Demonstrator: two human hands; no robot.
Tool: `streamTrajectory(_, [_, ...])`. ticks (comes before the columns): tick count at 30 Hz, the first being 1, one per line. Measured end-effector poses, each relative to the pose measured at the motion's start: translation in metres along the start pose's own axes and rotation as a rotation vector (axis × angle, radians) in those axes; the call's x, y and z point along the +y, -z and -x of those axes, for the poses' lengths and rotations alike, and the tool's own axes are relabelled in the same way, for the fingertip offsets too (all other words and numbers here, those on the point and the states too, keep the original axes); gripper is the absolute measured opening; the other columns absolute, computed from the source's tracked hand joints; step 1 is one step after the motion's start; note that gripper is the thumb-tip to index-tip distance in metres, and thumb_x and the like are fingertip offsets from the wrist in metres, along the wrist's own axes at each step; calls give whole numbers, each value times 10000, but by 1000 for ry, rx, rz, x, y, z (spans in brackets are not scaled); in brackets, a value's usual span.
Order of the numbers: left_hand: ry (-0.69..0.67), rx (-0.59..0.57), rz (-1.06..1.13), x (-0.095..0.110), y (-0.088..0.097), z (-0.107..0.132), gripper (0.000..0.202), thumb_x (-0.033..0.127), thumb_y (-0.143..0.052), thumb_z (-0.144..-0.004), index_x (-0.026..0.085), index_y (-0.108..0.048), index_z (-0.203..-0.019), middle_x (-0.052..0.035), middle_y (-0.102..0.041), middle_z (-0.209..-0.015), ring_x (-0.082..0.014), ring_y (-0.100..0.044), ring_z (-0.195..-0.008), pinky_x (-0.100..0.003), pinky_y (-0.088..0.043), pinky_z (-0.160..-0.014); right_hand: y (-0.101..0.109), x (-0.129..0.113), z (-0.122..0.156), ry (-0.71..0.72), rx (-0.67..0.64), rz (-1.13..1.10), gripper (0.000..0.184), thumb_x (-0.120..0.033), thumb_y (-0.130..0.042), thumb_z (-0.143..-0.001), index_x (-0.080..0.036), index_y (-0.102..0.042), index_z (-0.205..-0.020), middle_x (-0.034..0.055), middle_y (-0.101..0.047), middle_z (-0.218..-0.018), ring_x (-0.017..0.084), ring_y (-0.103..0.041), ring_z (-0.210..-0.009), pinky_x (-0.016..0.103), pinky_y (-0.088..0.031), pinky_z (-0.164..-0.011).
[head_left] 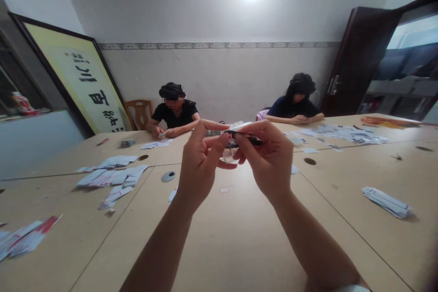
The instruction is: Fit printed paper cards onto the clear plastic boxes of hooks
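Note:
My left hand point(200, 164) and my right hand point(270, 159) are raised together above the middle of the beige table point(239, 237). Between them they pinch a small flat packet point(239, 133), clear and whitish with a dark band, held level at fingertip height. The fingers of both hands are closed on its edges. Part of the packet is hidden behind my fingers. A small white label point(224, 189) lies on the table below my hands.
Piles of white cards point(112, 175) lie at left, more cards at the near left edge point(23, 237), and a stack point(386, 201) at right. Two seated people point(174, 112) point(296, 105) handle cards at the far side. A grey disc point(168, 176) and cable holes point(310, 161) mark the table.

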State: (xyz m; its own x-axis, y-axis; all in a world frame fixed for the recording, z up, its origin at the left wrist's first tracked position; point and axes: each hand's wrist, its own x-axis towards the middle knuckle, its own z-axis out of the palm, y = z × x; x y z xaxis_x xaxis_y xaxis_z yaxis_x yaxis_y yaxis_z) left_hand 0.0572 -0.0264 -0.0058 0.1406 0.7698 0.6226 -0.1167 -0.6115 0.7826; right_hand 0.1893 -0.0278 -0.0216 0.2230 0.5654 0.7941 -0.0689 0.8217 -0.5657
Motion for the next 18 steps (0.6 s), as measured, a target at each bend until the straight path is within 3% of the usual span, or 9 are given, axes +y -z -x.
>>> streamTrajectory(9, [-39, 17, -68, 1, -1, 1, 328, 423, -721, -882, 252, -569, -1117, 44, -653, -699, -137, -695, -577, -213, -622, -485, -1, 0, 0, -5, -6, -23, 54, -164, -713, -849, -197, -671, -855, -13, -695, -738, 103, -647, -543, 217, -548, -469])
streamTrajectory(13, [-38, 21, -75, -2, -1, 1, 297, 430, -718, -884, 223, -590, -1053, 44, -621, -643, -145, -695, -589, -219, -626, -499, -1, 1, -1, -16, 2, -2, 60, -173, -717, -841, -200, -665, -854, -10, -707, -748, 105, -651, -545, 220, -547, -471])
streamTrajectory(18, [-100, 59, -147, -8, -2, 2, 263, 449, -676, -914, 219, -585, -1006, 17, -673, -717, -161, -725, -663, -244, -643, -525, -1, 5, -2, -55, 9, 8, 79, -202, -729, -826, -207, -658, -861, -23, -700, -726, 109, -656, -540, 229, -552, -476])
